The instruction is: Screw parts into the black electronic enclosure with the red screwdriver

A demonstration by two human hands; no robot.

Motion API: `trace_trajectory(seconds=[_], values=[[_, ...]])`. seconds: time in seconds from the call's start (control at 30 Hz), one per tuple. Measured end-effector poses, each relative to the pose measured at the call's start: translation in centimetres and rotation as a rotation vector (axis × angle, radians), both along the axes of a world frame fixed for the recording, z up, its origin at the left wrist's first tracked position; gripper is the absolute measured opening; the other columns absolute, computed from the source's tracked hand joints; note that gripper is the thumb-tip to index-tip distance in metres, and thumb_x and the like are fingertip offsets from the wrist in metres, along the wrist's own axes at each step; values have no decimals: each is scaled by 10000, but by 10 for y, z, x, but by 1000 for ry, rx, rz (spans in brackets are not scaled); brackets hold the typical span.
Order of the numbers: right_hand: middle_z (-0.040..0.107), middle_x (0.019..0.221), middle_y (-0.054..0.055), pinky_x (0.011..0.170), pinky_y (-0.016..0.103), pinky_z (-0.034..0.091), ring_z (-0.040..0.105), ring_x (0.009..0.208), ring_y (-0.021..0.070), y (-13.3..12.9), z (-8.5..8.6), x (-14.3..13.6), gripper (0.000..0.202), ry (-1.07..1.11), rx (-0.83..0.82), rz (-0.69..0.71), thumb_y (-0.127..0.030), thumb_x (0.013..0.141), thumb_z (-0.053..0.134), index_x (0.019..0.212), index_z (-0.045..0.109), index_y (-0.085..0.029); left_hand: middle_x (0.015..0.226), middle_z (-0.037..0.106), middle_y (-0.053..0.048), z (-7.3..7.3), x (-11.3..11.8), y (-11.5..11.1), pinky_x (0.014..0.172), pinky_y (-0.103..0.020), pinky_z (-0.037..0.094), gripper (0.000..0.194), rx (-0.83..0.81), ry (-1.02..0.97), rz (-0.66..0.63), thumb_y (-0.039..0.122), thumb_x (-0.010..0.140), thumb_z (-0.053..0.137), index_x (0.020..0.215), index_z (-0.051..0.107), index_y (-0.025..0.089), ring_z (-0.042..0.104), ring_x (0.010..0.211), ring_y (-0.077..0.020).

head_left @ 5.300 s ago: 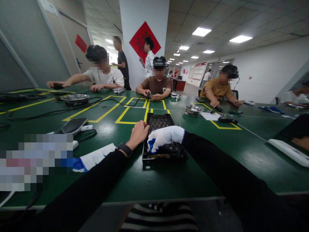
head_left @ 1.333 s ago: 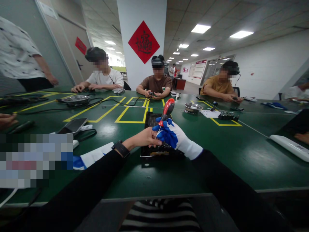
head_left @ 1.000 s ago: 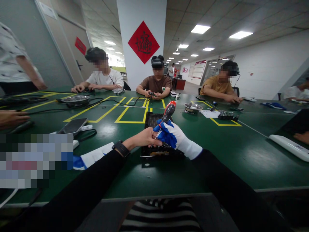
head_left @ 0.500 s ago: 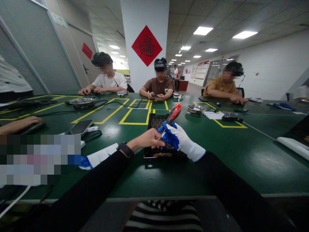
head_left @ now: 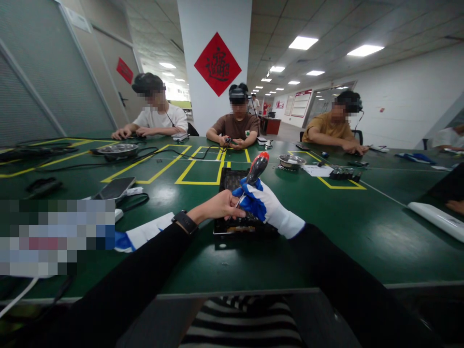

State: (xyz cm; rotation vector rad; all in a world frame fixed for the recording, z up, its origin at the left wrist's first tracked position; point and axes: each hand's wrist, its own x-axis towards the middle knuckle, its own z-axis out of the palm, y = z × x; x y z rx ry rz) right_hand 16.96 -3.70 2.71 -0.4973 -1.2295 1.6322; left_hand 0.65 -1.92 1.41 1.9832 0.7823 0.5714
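Screwdriver (head_left: 258, 167) with a red and black handle sits in my gloved right hand (head_left: 266, 205), which has its fingers wrapped around it. It leans: handle up and to the right, thin shaft down to my bare left hand (head_left: 219, 205), nearer the low end. Those fingers curl in; I can't tell if they grip anything. Both hands are over a black case (head_left: 231, 179) on the shiny green table (head_left: 348, 237). Across it sits a person in brown (head_left: 233, 125).

Wears blk long slvs (head_left: 136, 285), dk L wristwatch (head_left: 185, 222), wht/blue glove (head_left: 281, 212) on R hand (head_left: 266, 203), b/w striped garment (head_left: 241, 325).
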Motion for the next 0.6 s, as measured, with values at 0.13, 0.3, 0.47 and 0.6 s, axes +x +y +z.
trace_trajectory(seconds=[0.13,0.3,0.47,0.6], values=[[650,728,8,464,199,491,571,511,88,5,-1,1,280,21,-26,43,-375,734,653,877,539,-164,452,529,14,2,0,-1,369,-149,302,341,10,17,4,384,676,677,534,569,94,434,353,-37],[668,857,33,516,227,520,597,564,94,9,0,3,301,48,-44,166,-342,776,605,1012,536,-167,461,525,24,-1,1,1,365,-153,313,317,-17,-19,-6,380,651,701,576,585,94,432,352,-39],[674,791,10,463,199,503,595,513,88,1,3,2,354,1,-26,114,-336,753,642,1048,505,-195,492,537,28,-3,2,-1,359,-153,328,320,-52,-46,5,374,628,721,587,559,101,428,355,-36],[663,729,-11,421,178,476,570,463,78,-2,3,-1,362,-26,-9,8,-360,713,681,973,489,-197,488,545,17,-1,1,-1,362,-158,335,336,-18,-37,-10,372,634,719,553,542,98,442,357,-44]])
